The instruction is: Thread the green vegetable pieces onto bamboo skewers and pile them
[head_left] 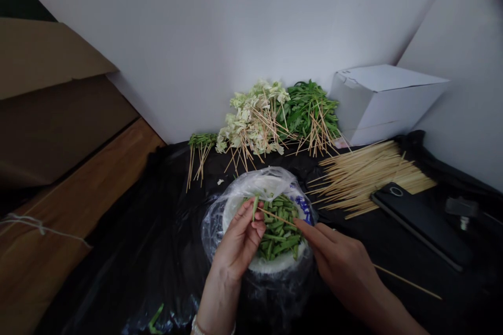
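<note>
My left hand (239, 241) pinches a short green bean piece (255, 206) upright over a white bowl (236, 204) lined with clear plastic and filled with cut green beans (281, 233). My right hand (338, 259) grips a thin bamboo skewer (277, 216) whose tip points left at the bean piece and touches it. Both hands hover above the bowl's near half.
Behind the bowl lie skewered green beans (200, 141), skewered pale cabbage (253, 118) and skewered leafy greens (310, 110). A pile of bare skewers (365, 175), a black phone (420, 222) and a white box (383, 99) are at the right. Cardboard (51, 94) stands left; black plastic sheet (149, 230) covers the table.
</note>
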Motion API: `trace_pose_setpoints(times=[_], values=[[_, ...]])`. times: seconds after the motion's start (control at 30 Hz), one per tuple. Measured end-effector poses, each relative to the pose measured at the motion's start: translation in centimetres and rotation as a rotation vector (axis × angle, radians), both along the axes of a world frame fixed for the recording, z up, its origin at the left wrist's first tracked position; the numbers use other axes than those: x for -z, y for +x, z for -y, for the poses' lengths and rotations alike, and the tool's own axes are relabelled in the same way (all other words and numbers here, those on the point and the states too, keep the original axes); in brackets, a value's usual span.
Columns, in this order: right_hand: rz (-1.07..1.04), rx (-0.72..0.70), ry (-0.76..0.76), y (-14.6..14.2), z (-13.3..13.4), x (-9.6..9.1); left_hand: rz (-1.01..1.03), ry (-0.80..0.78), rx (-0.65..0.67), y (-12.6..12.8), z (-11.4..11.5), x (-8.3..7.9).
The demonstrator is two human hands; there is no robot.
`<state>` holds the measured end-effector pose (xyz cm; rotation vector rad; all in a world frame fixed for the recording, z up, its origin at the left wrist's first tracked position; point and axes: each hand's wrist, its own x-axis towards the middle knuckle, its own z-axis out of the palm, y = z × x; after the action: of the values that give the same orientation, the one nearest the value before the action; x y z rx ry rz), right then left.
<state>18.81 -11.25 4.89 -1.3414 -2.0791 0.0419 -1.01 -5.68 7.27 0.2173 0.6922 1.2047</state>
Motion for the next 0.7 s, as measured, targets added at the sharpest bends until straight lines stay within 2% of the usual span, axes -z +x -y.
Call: trace_pose_setpoints(times=[0.13, 0.2, 0.27, 0.4, 0.53, 0.6, 0.7], values=[[0.012, -0.007, 0.012, 0.0, -0.1, -0.1, -0.015, 0.001, 0.002, -0.1, -0.1, 0.3], [0.024, -0.008, 0.015, 0.1, -0.1, -0.2, -0.108, 0.042, -0.018, -0.3, -0.1, 0.6], [0.041, 0.000, 0.021, 0.3, -0.1, -0.1, -0.323, 0.141, -0.057, -0.7, -0.2, 1.0], [0.052, 0.043, 0.028, 1.0, -0.4, 0.1, -0.897, 0.369, -0.118, -1.7, -0.5, 1.4], [0.049, 0.055, 0.024, 1.4, -0.6, 0.3, -1.238, 0.503, -0.105, -2.2, -0.6, 1.9], [0.053, 0.059, 0.029, 1.4, -0.7, 0.4, -1.287, 0.545, -0.092, -2.1, -0.6, 2.0], [0.064, 0.070, 0.029, 1.3, -0.6, 0.5, -1.243, 0.560, -0.050, -1.7, -0.6, 2.0]])
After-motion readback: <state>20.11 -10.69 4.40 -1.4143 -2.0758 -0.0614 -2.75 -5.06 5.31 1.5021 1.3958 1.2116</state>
